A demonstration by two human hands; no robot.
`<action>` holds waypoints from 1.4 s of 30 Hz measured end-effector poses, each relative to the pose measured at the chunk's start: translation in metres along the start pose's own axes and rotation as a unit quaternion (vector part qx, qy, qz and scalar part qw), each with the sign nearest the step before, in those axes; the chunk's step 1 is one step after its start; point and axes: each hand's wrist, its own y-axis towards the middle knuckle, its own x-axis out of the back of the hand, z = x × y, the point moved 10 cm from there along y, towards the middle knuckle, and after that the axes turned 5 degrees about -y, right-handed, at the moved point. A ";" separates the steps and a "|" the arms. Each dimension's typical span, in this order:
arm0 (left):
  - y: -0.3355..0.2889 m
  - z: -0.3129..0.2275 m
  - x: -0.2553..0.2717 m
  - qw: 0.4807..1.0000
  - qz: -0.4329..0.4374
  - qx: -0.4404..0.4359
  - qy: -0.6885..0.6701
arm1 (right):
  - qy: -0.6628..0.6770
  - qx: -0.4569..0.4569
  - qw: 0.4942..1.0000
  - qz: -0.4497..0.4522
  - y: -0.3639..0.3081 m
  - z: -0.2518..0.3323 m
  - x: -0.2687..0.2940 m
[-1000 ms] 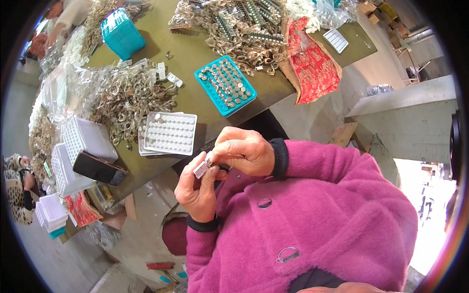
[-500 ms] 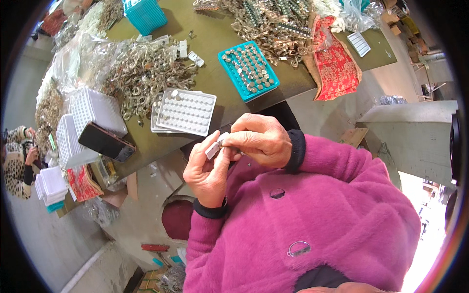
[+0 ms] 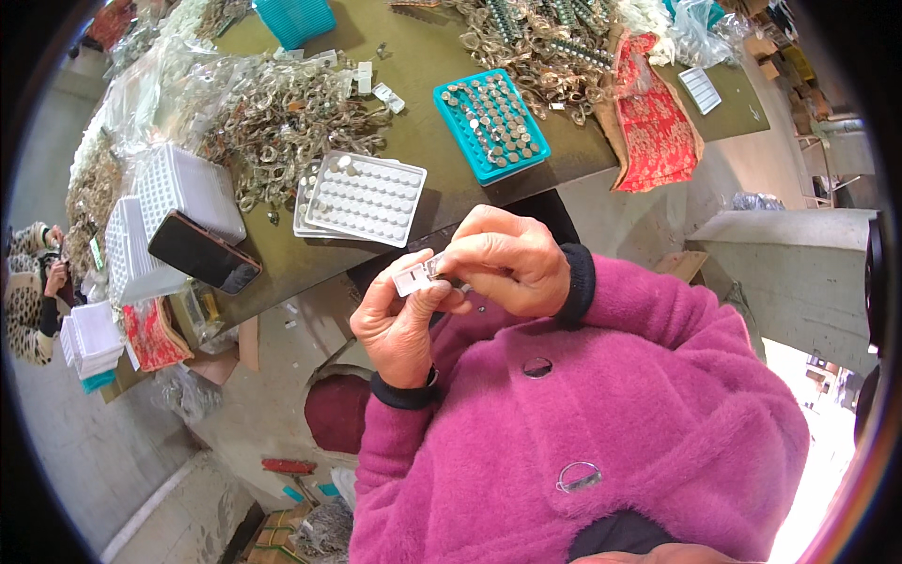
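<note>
Between my hands, just in front of the table edge, is a small white plastic block (image 3: pixel 411 279) with a dark slot in its face. My left hand (image 3: pixel 395 334) grips it between thumb and fingers. The fingers of my right hand (image 3: pixel 512 261) are pinched at its right end, on a small shiny piece (image 3: pixel 435 266) mostly hidden by the fingertips. Nearest on the table is a white tray (image 3: pixel 376 199) with rows of round hollows and a few small discs in one corner. A teal tray (image 3: pixel 517 169) beyond it carries rows of round silver pieces.
Heaps of metal bands (image 3: pixel 291 132) lie at the left and at the far side. A dark phone (image 3: pixel 202 252) leans on stacked white trays (image 3: pixel 188 188). A red patterned cloth (image 3: pixel 653 132) drapes over the right edge. Another person (image 3: pixel 33 291) is at the far left.
The white block has turned so that its broad, slotted face shows. Both hands stay together, the right one slightly raised. The whole view has shifted a little.
</note>
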 end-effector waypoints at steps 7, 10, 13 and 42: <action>0.001 -0.010 -0.004 0.993 0.012 -0.045 0.106 | -0.140 0.062 0.988 0.020 0.004 0.013 -0.004; 0.002 -0.005 -0.005 0.997 0.038 -0.014 0.060 | -0.101 0.032 0.994 -0.007 0.004 0.008 -0.002; 0.002 -0.008 -0.007 0.995 0.060 -0.037 0.070 | -0.091 0.021 0.996 -0.012 0.004 0.008 0.000; 0.001 0.003 0.014 0.997 -0.050 0.031 -0.053 | -0.153 0.021 0.988 0.028 0.011 0.013 -0.005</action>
